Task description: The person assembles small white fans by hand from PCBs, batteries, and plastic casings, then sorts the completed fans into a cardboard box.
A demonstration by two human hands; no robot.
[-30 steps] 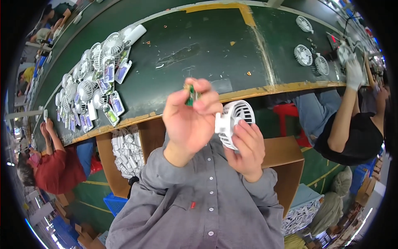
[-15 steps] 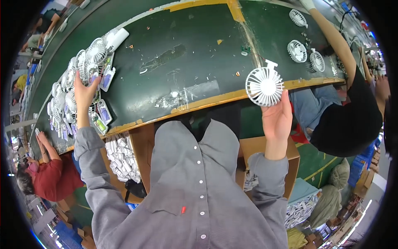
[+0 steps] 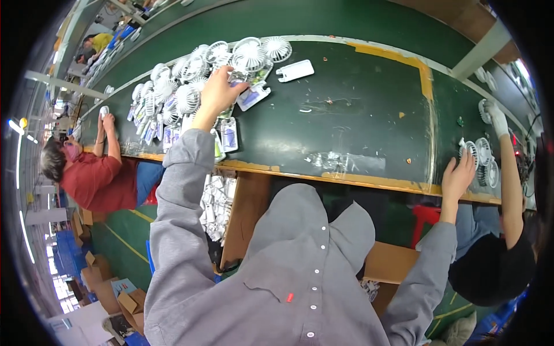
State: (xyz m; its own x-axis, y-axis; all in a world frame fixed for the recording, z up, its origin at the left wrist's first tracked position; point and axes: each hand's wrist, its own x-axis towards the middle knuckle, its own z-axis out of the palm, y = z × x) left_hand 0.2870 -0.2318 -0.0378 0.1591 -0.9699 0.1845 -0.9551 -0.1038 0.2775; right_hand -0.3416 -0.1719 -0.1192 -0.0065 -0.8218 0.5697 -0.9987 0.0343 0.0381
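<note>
My left hand [image 3: 216, 97] reaches over a heap of white mini fans [image 3: 187, 99], thumb and fingers spread among the pieces. Beside its thumb lies an open fan handle with a purple part inside [image 3: 254, 97]. A white handle cover [image 3: 295, 71] lies right of the heap. Far to the right, my right hand [image 3: 459, 180] has its fingers against a white fan head [image 3: 470, 152] with a short neck, low at the table. This fan is partly covered by the fingers. Other white fan heads [image 3: 483, 151] stand just beyond it.
The green table [image 3: 340, 130] has worn tape along its near edge. At the right, a co-worker's gloved hand [image 3: 495, 118] touches another fan. A co-worker in red [image 3: 101, 179] sits at the left. Below the table stands a cardboard box [image 3: 245, 213] beside many white parts.
My right hand has carried the fan head rightward to the other fans there. My left hand stays at the heap. The whole view has shifted, and the white cover now lies apart from the heap.
</note>
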